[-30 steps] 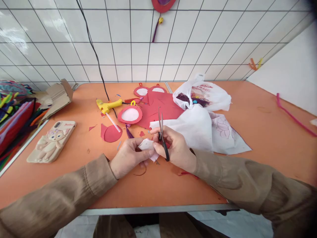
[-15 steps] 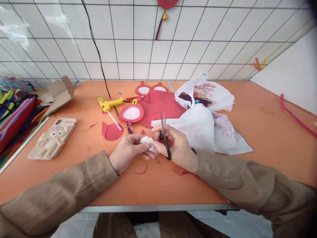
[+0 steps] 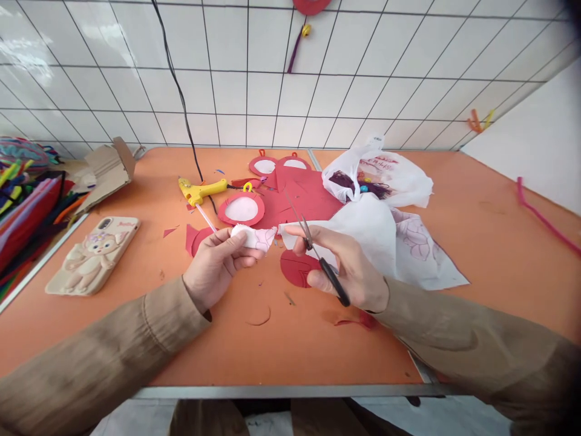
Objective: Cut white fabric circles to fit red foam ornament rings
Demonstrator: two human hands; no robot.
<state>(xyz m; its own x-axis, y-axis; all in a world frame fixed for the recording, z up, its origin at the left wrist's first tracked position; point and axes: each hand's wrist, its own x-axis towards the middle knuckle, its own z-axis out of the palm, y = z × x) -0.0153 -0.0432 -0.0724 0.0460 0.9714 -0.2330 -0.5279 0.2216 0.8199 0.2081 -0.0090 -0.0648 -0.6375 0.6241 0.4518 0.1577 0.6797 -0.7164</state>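
Observation:
My left hand (image 3: 220, 260) pinches a small piece of white fabric (image 3: 261, 240) with pink printed lines, held over the middle of the table. To its right, my right hand (image 3: 351, 263) holds scissors (image 3: 327, 274) with black handles, the blades pointing up and away to the left. The scissors stand apart from the fabric piece. Under my right hand lies a dark red paper disc (image 3: 297, 267). Behind my left hand rests a red paper ring with a white centre (image 3: 241, 209) and a yellow loop on top.
A yellow glue gun (image 3: 202, 191) lies behind on the orange table (image 3: 290, 351). Red paper sheets (image 3: 304, 194), white cloth (image 3: 367, 233) and a plastic bag (image 3: 403, 178) are at centre and right. A phone in a bear case (image 3: 95, 254) lies left, beside pipe cleaners (image 3: 36, 218).
My hands have moved apart. The left hand has carried the fabric piece up and left; the right hand has shifted right with the scissors. The dark red disc now shows on the table.

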